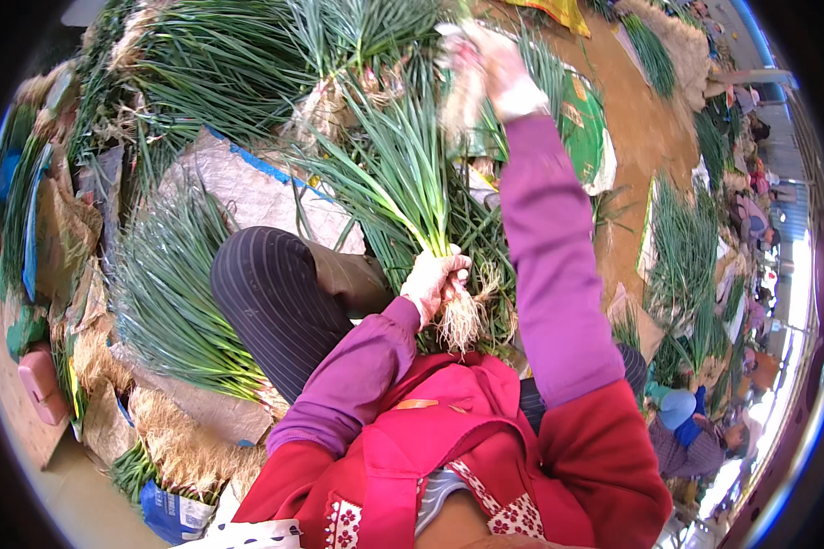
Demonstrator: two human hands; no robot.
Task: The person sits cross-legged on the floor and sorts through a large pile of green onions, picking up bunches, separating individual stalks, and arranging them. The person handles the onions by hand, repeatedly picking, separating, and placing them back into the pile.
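My left hand (431,283), in a pale glove, grips a small bunch of green onions (422,182) just above the roots. The leaves fan upward, and the tangled pale roots (460,322) hang below my fist. My right hand (502,65), gloved and blurred by motion, is stretched far forward. Between its fingers is a blurred clump of green onions, whose pale roots (463,103) point towards me. Loose leaves and onions (487,274) lie beneath my left hand, between my knees.
A large heap of green onions (226,62) lies ahead on the left. Another pile (178,295) rests beside my left knee, near a white woven sack (247,185). A green sack (580,127) lies front right. Beyond it, a person (693,439) sits near more onion piles (687,254).
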